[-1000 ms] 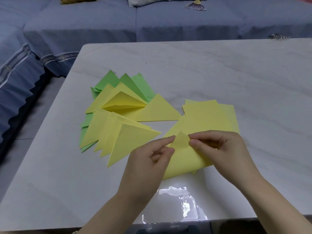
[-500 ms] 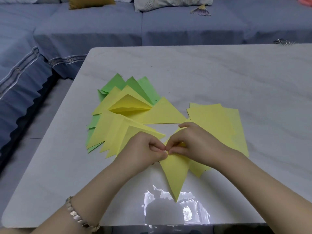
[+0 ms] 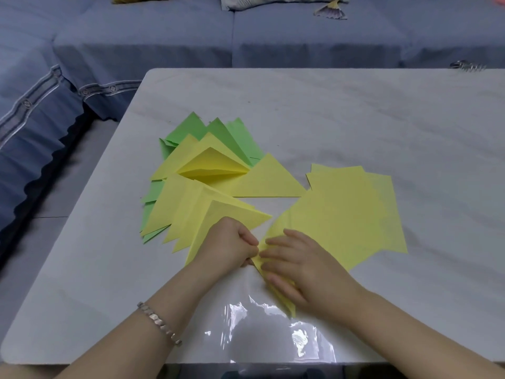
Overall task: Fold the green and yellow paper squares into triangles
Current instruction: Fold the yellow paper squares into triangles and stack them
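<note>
The left hand (image 3: 232, 242) pinches a corner of the yellow sheet (image 3: 290, 310) near the front edge of the table (image 3: 355, 119), so the flat right hand (image 3: 297, 269) should press the crease firmly without shifting it.

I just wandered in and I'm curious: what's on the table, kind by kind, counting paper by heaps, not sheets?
hands: 2 (left hand, right hand)
bracelet: 1
heap of folded green and yellow triangles: 1
stack of flat yellow squares: 1
yellow sheet being folded: 1
Total: 6
</note>
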The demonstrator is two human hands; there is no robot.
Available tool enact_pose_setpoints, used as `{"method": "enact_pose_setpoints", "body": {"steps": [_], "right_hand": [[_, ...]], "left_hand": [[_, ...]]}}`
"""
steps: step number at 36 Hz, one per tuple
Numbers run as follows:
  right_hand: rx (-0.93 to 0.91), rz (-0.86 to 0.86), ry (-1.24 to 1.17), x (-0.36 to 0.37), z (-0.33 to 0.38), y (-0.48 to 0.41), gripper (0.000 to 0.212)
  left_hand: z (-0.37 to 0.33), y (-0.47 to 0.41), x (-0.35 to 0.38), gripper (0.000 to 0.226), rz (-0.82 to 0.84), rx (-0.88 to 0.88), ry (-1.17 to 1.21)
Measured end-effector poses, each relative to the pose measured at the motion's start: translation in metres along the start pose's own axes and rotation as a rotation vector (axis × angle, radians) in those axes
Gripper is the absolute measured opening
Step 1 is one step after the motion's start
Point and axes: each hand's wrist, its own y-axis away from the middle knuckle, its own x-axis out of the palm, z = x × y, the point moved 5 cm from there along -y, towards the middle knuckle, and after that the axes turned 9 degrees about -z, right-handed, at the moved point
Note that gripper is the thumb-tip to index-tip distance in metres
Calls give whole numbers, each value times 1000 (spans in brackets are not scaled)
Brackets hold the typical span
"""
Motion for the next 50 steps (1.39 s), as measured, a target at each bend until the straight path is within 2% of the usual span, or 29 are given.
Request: {"method": "enact_pose_setpoints", "body": {"steps": [7, 25, 28, 31, 37, 44, 50], "right_hand": [[96, 118, 77, 13, -14, 35, 60], [446, 157, 306, 11, -59, 18, 73], [447, 133, 311, 12, -66, 12, 67], [461, 121, 274, 13, -71, 10, 46], [527, 236, 125, 15, -73, 11, 49], [530, 398, 76, 4, -67, 22, 81], [427, 443, 81, 6, -44, 33, 114]], "left_hand": [[-5, 2, 2, 19, -29, 45, -63], [-5, 4, 3, 14, -65, 91, -119], [-6, 5, 3, 13, -77, 103, -129], [-5, 5, 3, 13, -85, 98, -123], [-4, 5, 4, 13, -107, 117, -131], [-3, 3, 5, 15, -116, 129, -148], [-4, 3, 7, 16, -127, 134, -169]]}}
